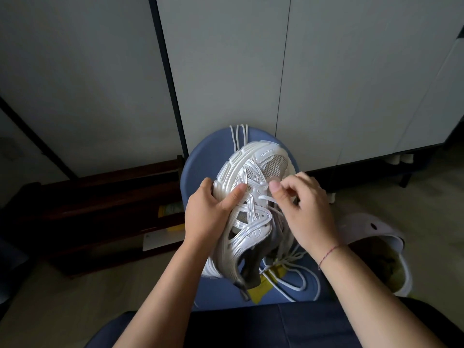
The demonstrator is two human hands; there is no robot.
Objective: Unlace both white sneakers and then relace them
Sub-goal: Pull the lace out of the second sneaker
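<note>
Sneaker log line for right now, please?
left hand grips sneaker | right hand pinches lace | above blue stool

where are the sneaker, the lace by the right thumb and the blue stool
sneaker [253, 219], head view, silver side panel
lace [265, 198], head view, strand beside the eyelets
blue stool [200, 159], head view, bare seat beside the toe

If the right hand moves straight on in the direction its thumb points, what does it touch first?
Probably the white sneaker upper, right ahead of the right hand; the left hand lies further on. Depth is unclear.
</note>
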